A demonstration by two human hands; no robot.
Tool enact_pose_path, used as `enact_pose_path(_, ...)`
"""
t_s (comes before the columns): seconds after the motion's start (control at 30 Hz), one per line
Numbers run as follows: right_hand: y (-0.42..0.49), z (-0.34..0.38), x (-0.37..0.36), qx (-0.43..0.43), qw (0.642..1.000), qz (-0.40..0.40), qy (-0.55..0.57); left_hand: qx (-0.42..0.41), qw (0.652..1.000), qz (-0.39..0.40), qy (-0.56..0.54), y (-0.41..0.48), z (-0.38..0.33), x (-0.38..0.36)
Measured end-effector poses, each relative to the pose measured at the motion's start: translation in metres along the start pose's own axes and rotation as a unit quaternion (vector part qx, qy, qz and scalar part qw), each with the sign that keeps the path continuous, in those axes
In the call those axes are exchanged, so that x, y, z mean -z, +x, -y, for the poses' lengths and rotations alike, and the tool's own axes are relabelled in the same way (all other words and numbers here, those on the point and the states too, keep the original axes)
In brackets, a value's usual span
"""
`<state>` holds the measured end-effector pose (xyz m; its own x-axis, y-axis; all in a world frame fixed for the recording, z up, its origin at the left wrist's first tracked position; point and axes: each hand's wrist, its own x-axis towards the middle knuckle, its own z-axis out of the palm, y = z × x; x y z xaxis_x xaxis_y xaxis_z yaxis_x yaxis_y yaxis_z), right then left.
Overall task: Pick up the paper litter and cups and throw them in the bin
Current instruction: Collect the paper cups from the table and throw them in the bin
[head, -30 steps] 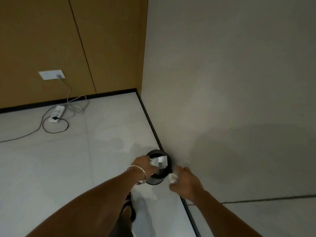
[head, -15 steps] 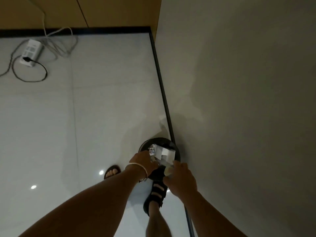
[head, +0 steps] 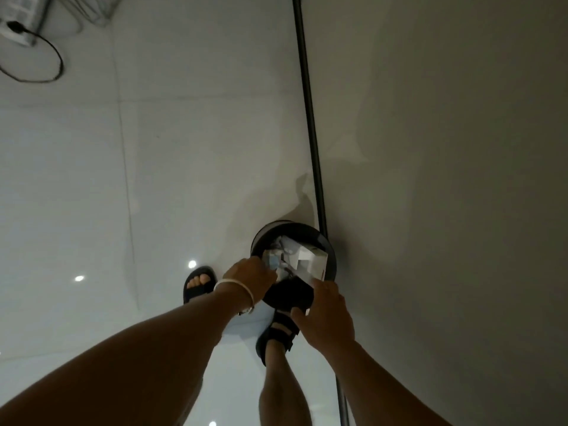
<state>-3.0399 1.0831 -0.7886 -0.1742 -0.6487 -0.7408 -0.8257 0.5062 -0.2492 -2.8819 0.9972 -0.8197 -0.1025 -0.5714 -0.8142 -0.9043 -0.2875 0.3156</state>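
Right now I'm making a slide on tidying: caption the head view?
Left hand holds paper litter over a black bin by the wall; right hand reaches its rim.

A pale, glossy tiled floor spreads left of the grip and beyond it. Right of the grip rises a plain grey wall, with a thin black skirting strip at its foot. Far beyond, to the left, lies a white power strip with a looped black cable. Small light spots shine on the tiles.
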Motion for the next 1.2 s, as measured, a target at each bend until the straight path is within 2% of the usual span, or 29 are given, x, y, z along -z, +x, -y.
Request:
enact_pose_path(0.1,-0.018,0.019,0.031,-0.01,1.0,0.009,-0.013,0.016,0.999,-0.005,0.04,-0.034,0.012,0.031)
enact_pose_path(0.17,-0.031,0.041,0.055,0.005,1.0,0.006,-0.025,0.021,0.999,-0.018,0.027,-0.052,0.011,0.061)
enact_pose_path(0.43,-0.095,0.173,0.159,0.112,0.992,-0.062,-0.021,-0.027,0.991,-0.115,-0.062,-0.153,-0.032,0.213)
enact_pose_path(0.63,-0.152,0.258,0.219,0.232,0.963,-0.095,-0.102,0.012,0.967,-0.218,-0.132,-0.25,-0.018,0.289)
enact_pose_path(0.9,-0.237,0.334,0.254,0.357,0.906,-0.102,-0.205,0.052,0.923,-0.343,-0.165,-0.381,0.03,0.314)
enact_pose_path(1.2,-0.35,0.407,0.172,0.485,0.818,-0.065,-0.304,0.161,0.858,-0.447,-0.195,-0.518,0.149,0.261)
